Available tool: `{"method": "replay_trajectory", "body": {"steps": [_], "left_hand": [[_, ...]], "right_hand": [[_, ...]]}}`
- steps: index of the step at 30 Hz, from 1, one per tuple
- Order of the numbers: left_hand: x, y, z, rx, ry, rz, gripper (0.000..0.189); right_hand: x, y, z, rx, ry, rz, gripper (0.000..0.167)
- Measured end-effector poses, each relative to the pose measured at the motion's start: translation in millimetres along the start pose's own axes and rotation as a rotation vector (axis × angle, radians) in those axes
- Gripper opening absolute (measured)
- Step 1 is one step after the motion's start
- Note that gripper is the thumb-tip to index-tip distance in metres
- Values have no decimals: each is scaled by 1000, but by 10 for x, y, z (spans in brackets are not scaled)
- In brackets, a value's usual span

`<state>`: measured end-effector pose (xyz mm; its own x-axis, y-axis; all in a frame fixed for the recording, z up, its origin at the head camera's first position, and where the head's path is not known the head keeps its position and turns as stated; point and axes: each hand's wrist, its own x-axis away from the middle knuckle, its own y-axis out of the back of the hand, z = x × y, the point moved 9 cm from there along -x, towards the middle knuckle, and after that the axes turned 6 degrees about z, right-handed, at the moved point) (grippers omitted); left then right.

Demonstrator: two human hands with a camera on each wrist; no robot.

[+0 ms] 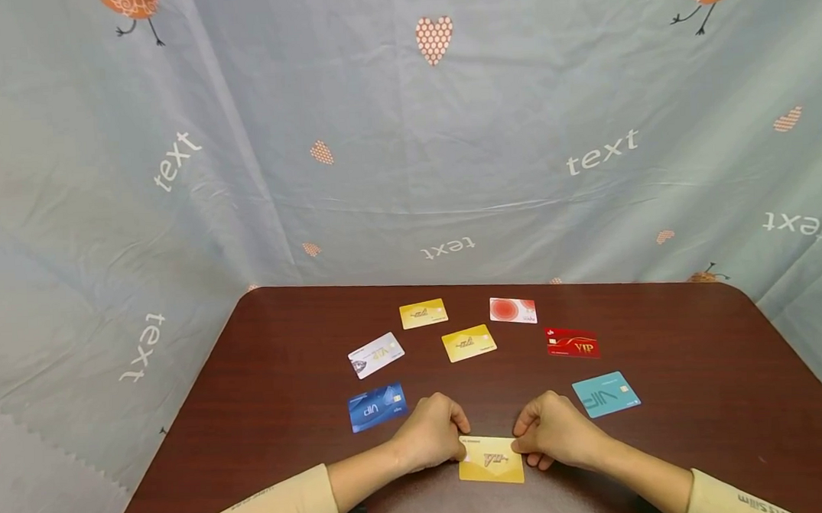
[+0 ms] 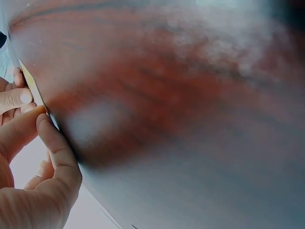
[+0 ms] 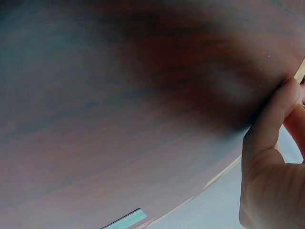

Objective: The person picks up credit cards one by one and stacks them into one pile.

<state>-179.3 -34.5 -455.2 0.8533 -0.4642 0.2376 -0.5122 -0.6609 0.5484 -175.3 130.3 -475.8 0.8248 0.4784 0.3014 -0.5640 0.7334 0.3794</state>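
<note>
The left hand [image 1: 429, 433] and right hand [image 1: 558, 432] pinch a gold card [image 1: 491, 469] toward the desk's [image 1: 283, 331] near edge, seemingly not yet released, while seven other cards [image 1: 378, 406] lie unheld, apart, farther back.

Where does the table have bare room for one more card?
The table has two wide patches, reaching its edges: right of the teal card and red card; left of the blue card and white card. A smaller one lies between the middle gold card, left hand and right hand. It is crowded between the hands, which pinch the near gold card.
</note>
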Motion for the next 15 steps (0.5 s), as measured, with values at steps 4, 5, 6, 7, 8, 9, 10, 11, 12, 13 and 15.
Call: {"method": "replay_trajectory", "body": {"steps": [4, 5, 6, 7, 8, 9, 10, 11, 12, 13, 15], "left_hand": [[10, 14, -8, 36, -2, 10, 25], [16, 25, -16, 51, -7, 12, 25], [23, 42, -32, 63, -15, 14, 25], [34, 62, -47, 74, -23, 14, 25], [45, 91, -66, 82, -32, 10, 26], [59, 122, -83, 89, -40, 7, 26], [71, 161, -101, 91, -49, -1, 26], [85, 201, -120, 95, -57, -9, 26], [98, 242, -136, 93, -61, -18, 27], [111, 283, -146, 93, -62, -27, 27], [135, 367, -159, 88, -59, -47, 27]], "right_hand": [[3, 23, 21, 5, 13, 5, 12], [4, 37, 29, 5, 18, 4, 12], [5, 54, 38, 4, 24, 3, 12], [5, 72, 48, 3, 29, 2, 13], [4, 95, 58, 2, 33, -3, 13], [3, 118, 72, 1, 37, -8, 13], [0, 140, 86, 3, 42, -10, 13], [-2, 162, 104, 10, 49, -11, 12], [-5, 183, 125, 21, 56, -15, 12], [-9, 203, 150, 31, 66, -18, 12], [-19, 239, 204, 51, 90, -23, 12]]}}
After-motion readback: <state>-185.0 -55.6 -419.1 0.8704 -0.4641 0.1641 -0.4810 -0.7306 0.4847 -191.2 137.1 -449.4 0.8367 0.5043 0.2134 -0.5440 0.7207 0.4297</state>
